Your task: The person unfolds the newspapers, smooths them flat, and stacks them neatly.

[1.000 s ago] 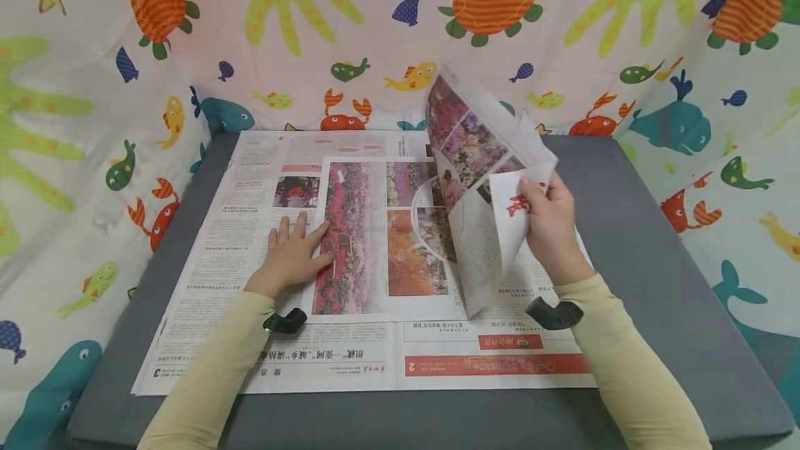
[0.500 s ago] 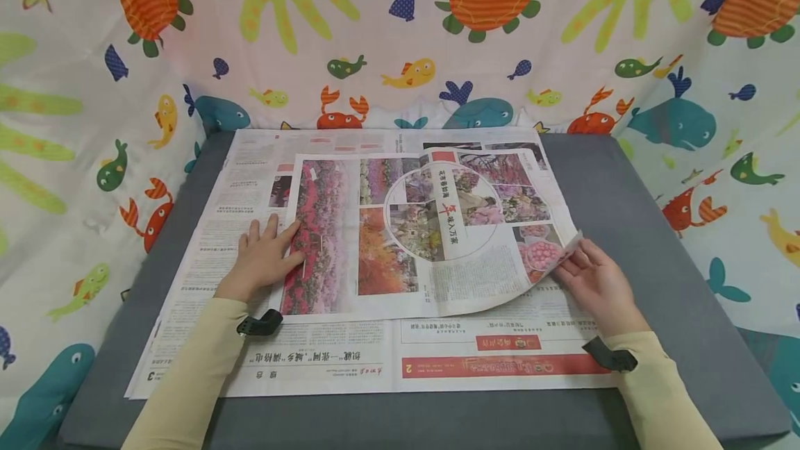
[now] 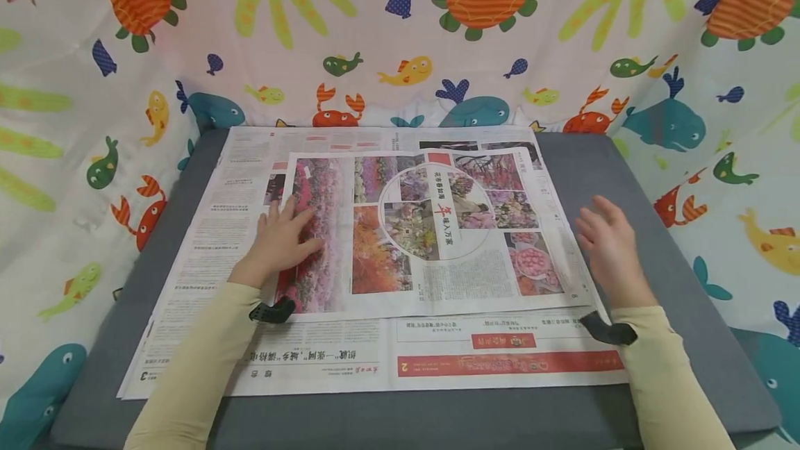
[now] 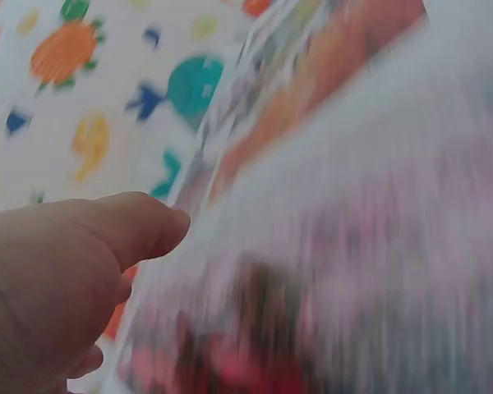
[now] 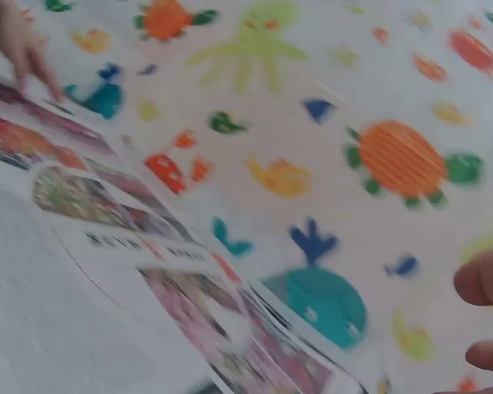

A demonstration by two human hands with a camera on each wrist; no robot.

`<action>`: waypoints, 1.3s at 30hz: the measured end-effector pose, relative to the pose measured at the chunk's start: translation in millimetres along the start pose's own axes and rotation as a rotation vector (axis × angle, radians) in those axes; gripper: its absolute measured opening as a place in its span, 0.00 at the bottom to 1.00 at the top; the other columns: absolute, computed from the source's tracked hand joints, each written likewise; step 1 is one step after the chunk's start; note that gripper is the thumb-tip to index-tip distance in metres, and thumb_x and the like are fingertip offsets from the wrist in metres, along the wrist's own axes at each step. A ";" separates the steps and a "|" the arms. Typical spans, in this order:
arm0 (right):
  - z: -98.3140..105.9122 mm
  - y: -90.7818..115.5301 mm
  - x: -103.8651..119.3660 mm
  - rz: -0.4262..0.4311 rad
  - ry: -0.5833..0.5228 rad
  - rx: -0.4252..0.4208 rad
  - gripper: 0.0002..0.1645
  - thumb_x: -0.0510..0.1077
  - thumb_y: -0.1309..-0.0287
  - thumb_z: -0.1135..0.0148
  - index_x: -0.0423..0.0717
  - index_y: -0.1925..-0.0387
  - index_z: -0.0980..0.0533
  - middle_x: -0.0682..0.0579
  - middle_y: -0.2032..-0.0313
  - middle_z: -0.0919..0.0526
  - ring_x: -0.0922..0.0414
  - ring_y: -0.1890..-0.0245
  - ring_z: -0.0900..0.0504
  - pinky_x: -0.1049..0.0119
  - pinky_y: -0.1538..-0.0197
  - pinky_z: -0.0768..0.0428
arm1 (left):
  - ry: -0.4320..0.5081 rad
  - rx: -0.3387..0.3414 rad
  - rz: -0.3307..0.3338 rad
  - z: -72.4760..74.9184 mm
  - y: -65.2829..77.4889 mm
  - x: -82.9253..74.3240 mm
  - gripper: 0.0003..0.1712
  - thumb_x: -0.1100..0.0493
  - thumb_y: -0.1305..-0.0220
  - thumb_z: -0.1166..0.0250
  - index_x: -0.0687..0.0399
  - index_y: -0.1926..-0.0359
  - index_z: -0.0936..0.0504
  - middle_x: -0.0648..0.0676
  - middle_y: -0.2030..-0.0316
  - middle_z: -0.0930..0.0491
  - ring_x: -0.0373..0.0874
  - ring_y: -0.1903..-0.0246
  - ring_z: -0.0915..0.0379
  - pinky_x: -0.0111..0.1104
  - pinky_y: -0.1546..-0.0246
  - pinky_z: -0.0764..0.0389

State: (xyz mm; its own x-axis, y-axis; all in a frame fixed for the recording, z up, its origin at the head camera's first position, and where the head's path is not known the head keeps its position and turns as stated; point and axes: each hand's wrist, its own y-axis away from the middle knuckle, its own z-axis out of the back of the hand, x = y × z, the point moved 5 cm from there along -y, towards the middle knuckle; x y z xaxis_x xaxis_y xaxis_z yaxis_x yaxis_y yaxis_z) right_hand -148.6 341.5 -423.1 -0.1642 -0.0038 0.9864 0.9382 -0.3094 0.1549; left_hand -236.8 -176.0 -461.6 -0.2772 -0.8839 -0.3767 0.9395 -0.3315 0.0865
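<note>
A newspaper sheet (image 3: pixel 475 283) with flower photos and a circle in its middle lies unfolded over a larger spread newspaper (image 3: pixel 187 269). My left hand (image 3: pixel 275 245) is over its left edge, fingers spread and thumb pointing inward. In the left wrist view the thumb (image 4: pixel 152 230) shows beside the blurred photo page; whether it touches cannot be told. Just off the right edge of the papers, my right hand (image 3: pixel 612 252) is raised with loosely bent fingers, holding nothing. Its fingertips (image 5: pixel 481 279) show at the right border of the right wrist view, apart from the paper.
A grey padded table (image 3: pixel 437 422) carries the papers. Behind and at both sides hangs a white curtain (image 3: pixel 275 151) printed with sea animals. Each wrist wears a black band-mounted device, such as the right one (image 3: pixel 609 330).
My right hand has unfolded the sheet's right half, laid it down to the right, let go and lifted away. My left hand stays near the left edge, shifting slightly.
</note>
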 end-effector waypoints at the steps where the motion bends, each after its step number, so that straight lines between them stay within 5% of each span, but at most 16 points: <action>1: -16.9 -1.8 5.2 0.019 0.118 0.033 0.43 0.53 0.22 0.53 0.52 0.17 0.60 0.41 0.18 0.59 0.41 0.19 0.52 0.46 0.19 0.49 | -0.003 0.013 -0.019 -1.4 -4.8 -10.3 0.44 0.40 0.29 0.40 0.52 0.20 0.42 0.73 0.20 0.60 0.79 0.23 0.72 0.74 0.29 0.65; 7: -127.5 -5.8 3.5 0.201 0.757 0.342 0.46 0.55 0.24 0.49 0.48 0.17 0.58 0.35 0.19 0.61 0.32 0.20 0.57 0.31 0.24 0.49 | -0.059 0.106 -0.100 -23.2 -30.0 -64.3 0.44 0.35 0.28 0.43 0.43 0.19 0.45 0.67 0.19 0.62 0.74 0.21 0.72 0.69 0.25 0.63; 11: -181.4 0.1 -20.4 0.362 1.012 0.432 0.45 0.55 0.27 0.46 0.43 0.19 0.50 0.29 0.21 0.55 0.28 0.21 0.55 0.29 0.25 0.49 | -0.085 0.140 -0.118 -43.5 -37.2 -75.4 0.45 0.31 0.29 0.46 0.40 0.19 0.47 0.65 0.18 0.62 0.72 0.21 0.73 0.67 0.24 0.64; 14: -199.6 4.7 -39.6 0.385 1.127 0.443 0.45 0.60 0.28 0.46 0.47 0.19 0.47 0.31 0.20 0.55 0.28 0.21 0.57 0.28 0.25 0.51 | -0.095 0.148 -0.116 -55.1 -37.8 -75.0 0.45 0.31 0.29 0.45 0.38 0.19 0.47 0.63 0.18 0.63 0.72 0.20 0.73 0.66 0.24 0.64; 21: -183.0 0.4 -62.3 0.338 1.195 0.408 0.46 0.65 0.27 0.50 0.52 0.18 0.51 0.34 0.19 0.61 0.30 0.20 0.65 0.28 0.24 0.62 | -0.057 0.134 -0.131 -60.0 -35.3 -70.4 0.47 0.31 0.30 0.45 0.39 0.18 0.48 0.61 0.17 0.65 0.69 0.20 0.76 0.66 0.23 0.66; 32: -96.4 -23.1 -70.7 0.263 1.200 0.256 0.49 0.65 0.26 0.55 0.42 0.19 0.54 0.28 0.21 0.67 0.27 0.21 0.70 0.27 0.25 0.65 | -0.042 0.065 -0.042 -38.2 -22.6 -24.9 0.46 0.33 0.28 0.45 0.47 0.18 0.48 0.64 0.18 0.61 0.70 0.20 0.74 0.67 0.24 0.67; 39: -94.4 -22.6 -72.1 0.257 1.194 0.264 0.50 0.68 0.27 0.57 0.43 0.18 0.55 0.29 0.21 0.68 0.27 0.21 0.71 0.27 0.25 0.66 | -0.025 0.060 -0.036 -37.2 -18.4 -20.7 0.46 0.33 0.28 0.45 0.46 0.19 0.47 0.64 0.18 0.61 0.70 0.20 0.74 0.68 0.25 0.67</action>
State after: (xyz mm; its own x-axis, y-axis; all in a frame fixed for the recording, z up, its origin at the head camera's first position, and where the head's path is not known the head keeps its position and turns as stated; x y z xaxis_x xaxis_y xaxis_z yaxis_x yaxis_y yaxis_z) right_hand -186.7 258.9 -502.9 -0.0117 -0.9382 0.3459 0.9938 0.0273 0.1079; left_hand -240.9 -139.3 -489.8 -0.3166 -0.8786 -0.3574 0.9151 -0.3821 0.1286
